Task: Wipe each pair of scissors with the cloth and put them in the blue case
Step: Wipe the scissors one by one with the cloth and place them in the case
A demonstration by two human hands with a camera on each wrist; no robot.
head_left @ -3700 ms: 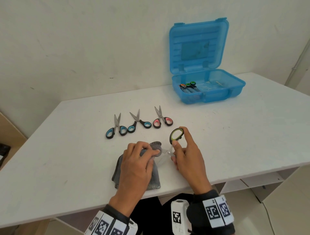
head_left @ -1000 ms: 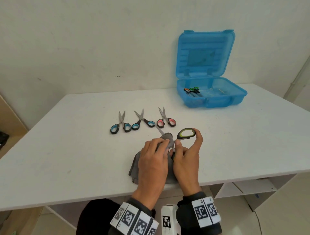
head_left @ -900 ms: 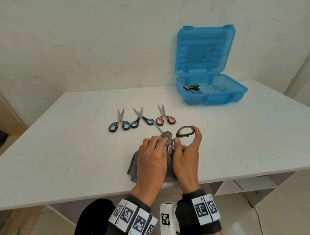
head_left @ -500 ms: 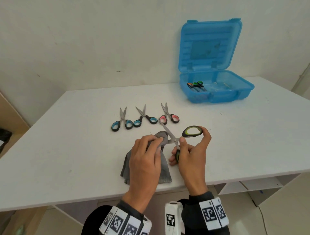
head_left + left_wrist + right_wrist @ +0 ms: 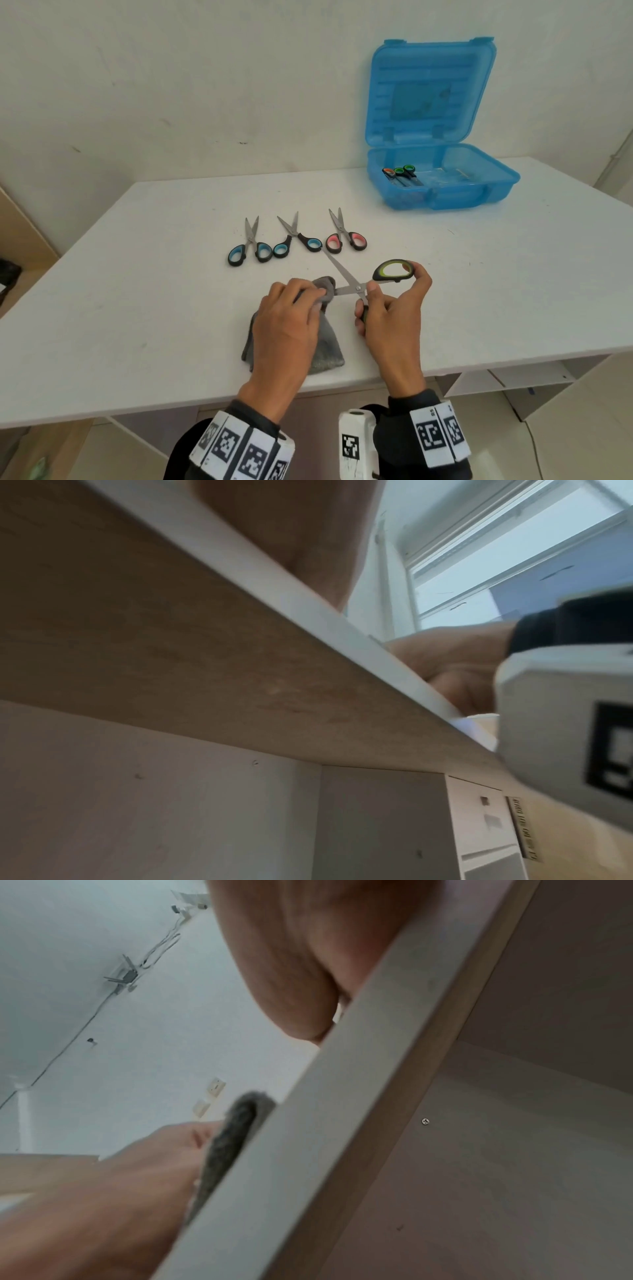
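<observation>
My right hand point(image 5: 387, 301) holds the green-handled scissors point(image 5: 356, 284) by their handles, blades spread wide. One blade points up and left; the other runs left into the grey cloth point(image 5: 325, 342). My left hand point(image 5: 291, 308) pinches a fold of that cloth around the lower blade near the table's front edge. Two blue-handled pairs point(image 5: 251, 245) point(image 5: 296, 240) and a pink-handled pair point(image 5: 344, 236) lie in a row behind. The blue case point(image 5: 479, 195) stands open at the back right, with scissors point(image 5: 399, 173) inside. In both wrist views the table edge hides the fingers; the cloth point(image 5: 226, 1148) shows at its edge.
The white table point(image 5: 137, 291) has bare surface to the left and right of my hands. A wall runs close behind it. Below the front edge are shelves point(image 5: 513, 373). The case lid point(image 5: 431, 92) stands upright against the wall.
The scissors' blades have spread further apart. My left hand with the cloth has slid outward along the lower blade, away from the pivot. The head camera has shifted a little.
</observation>
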